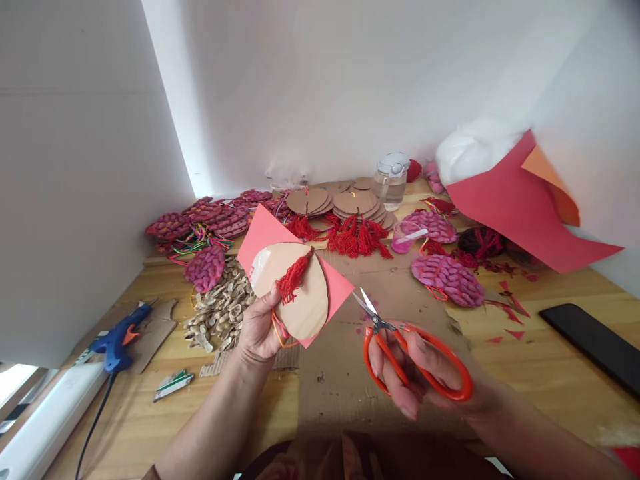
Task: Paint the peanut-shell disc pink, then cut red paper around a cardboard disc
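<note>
My left hand (261,327) grips an oval cardboard disc (307,310) by its lower left edge. A red yarn tassel (294,279) lies across the disc's face, and an orange cord loops out below it. Behind the disc a sheet of pinkish-red paper (267,230) sticks out with pointed corners at the top, right and bottom. My right hand (407,373) has its fingers through the handles of red-handled scissors (383,325). The blades stand apart, their tips close to the paper's right corner.
Tasselled cardboard discs (356,203) are stacked at the back beside a lidded bottle (391,180). Pink woven ovals (447,279) lie on both sides. Shells (220,310), a blue glue gun (117,340) and a box cutter (173,385) are left; red paper (530,207) and a phone (595,347) are right.
</note>
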Motion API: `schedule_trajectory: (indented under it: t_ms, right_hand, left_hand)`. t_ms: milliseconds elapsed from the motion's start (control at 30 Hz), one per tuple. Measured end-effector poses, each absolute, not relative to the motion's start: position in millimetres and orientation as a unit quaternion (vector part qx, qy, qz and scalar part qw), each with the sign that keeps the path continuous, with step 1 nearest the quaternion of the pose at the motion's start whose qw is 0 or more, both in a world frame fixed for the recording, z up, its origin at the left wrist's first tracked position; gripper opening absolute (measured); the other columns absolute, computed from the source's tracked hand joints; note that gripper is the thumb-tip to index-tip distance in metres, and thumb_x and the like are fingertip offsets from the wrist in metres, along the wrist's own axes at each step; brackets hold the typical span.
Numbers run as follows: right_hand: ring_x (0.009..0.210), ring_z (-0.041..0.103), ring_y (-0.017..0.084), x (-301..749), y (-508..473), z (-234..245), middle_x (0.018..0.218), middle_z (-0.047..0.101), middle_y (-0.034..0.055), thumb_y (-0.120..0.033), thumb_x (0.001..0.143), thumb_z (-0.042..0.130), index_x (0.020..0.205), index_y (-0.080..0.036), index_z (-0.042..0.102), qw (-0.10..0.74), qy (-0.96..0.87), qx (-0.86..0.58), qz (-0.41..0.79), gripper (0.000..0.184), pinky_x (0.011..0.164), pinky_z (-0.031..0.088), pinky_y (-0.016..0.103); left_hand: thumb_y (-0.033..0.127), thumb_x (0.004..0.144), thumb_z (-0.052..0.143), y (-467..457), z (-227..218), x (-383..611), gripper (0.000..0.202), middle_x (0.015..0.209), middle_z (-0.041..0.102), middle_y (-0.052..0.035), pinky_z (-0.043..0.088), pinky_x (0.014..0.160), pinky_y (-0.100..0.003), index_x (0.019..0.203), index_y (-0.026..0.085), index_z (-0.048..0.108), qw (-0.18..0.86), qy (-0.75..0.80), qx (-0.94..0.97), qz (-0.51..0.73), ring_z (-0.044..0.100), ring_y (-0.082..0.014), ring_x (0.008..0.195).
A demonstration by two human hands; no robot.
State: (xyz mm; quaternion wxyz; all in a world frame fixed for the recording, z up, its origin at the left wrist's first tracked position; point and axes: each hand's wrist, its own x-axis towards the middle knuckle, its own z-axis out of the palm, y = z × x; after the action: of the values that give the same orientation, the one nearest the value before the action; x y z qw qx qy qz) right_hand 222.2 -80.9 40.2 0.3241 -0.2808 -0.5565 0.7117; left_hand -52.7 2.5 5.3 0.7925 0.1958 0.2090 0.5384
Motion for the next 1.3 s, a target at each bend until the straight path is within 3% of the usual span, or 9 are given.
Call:
schedule_trajectory:
  t_ms: [233, 533, 733, 900, 1133, 1300]
  right_hand:
    - [0.046, 0.037, 0.009, 212.6, -80.2, 43.4, 0.056, 0.058, 0.0002, -0.062, 0.099, 0.036, 0.096, -0.016, 0.060, 0.367, -0.525, -0.265, 0.720, 0.052, 0.047, 0.025, 0.024]
    - [0.048, 0.034, 0.009, 211.8, -80.6, 44.5, 0.053, 0.056, -0.0007, -0.059, 0.100, 0.037, 0.094, -0.016, 0.061, 0.369, -0.514, -0.261, 0.729, 0.050, 0.047, 0.024, 0.024]
    - [0.045, 0.035, 0.009, 210.2, -78.8, 41.0, 0.051, 0.056, -0.0007, -0.064, 0.098, 0.038, 0.094, -0.016, 0.060, 0.369, -0.518, -0.244, 0.732, 0.053, 0.043, 0.025, 0.023]
    - [0.044, 0.035, 0.009, 210.0, -76.1, 40.1, 0.051, 0.056, -0.0009, -0.063, 0.099, 0.036, 0.092, -0.015, 0.059, 0.374, -0.518, -0.241, 0.730, 0.054, 0.042, 0.023, 0.022]
    - [0.047, 0.040, 0.010, 217.8, -75.0, 34.0, 0.055, 0.059, 0.0010, -0.064, 0.100, 0.032, 0.096, -0.014, 0.061, 0.348, -0.509, -0.240, 0.750, 0.058, 0.044, 0.025, 0.024]
    - [0.044, 0.038, 0.009, 218.3, -75.2, 32.9, 0.055, 0.059, 0.0003, -0.067, 0.098, 0.031, 0.096, -0.015, 0.060, 0.338, -0.487, -0.236, 0.770, 0.060, 0.043, 0.024, 0.025]
  left_hand:
    - [0.008, 0.092, 0.041, 3.1, 3.2, -53.5, 0.050, 0.100, 0.081, -0.0085, 0.046, 0.110, -0.038, 0.134, 0.019, 0.066, 0.795, 0.220, 0.174, 0.538, 0.077, -0.0210, 0.093]
    - [0.009, 0.094, 0.039, 2.9, 3.6, -54.8, 0.056, 0.101, 0.081, -0.0065, 0.049, 0.107, -0.033, 0.146, 0.022, 0.055, 0.785, 0.220, 0.190, 0.547, 0.077, -0.0194, 0.096]
    - [0.008, 0.092, 0.041, 4.1, 2.0, -54.2, 0.053, 0.103, 0.081, -0.0070, 0.049, 0.106, -0.032, 0.140, 0.020, 0.061, 0.793, 0.175, 0.220, 0.541, 0.076, -0.0185, 0.097]
    - [0.009, 0.092, 0.045, 3.8, 0.9, -52.6, 0.047, 0.100, 0.081, -0.0047, 0.046, 0.109, -0.032, 0.130, 0.020, 0.069, 0.799, 0.138, 0.236, 0.535, 0.075, -0.0181, 0.100]
    - [0.009, 0.092, 0.048, 3.5, -1.6, -53.9, 0.046, 0.102, 0.081, -0.0050, 0.043, 0.112, -0.036, 0.132, 0.021, 0.067, 0.806, 0.147, 0.233, 0.524, 0.075, -0.0193, 0.102]
    - [0.008, 0.091, 0.050, 1.3, 1.7, -47.7, 0.036, 0.104, 0.080, -0.0077, 0.038, 0.115, -0.036, 0.115, 0.015, 0.077, 0.816, 0.142, 0.238, 0.508, 0.076, -0.0199, 0.100]
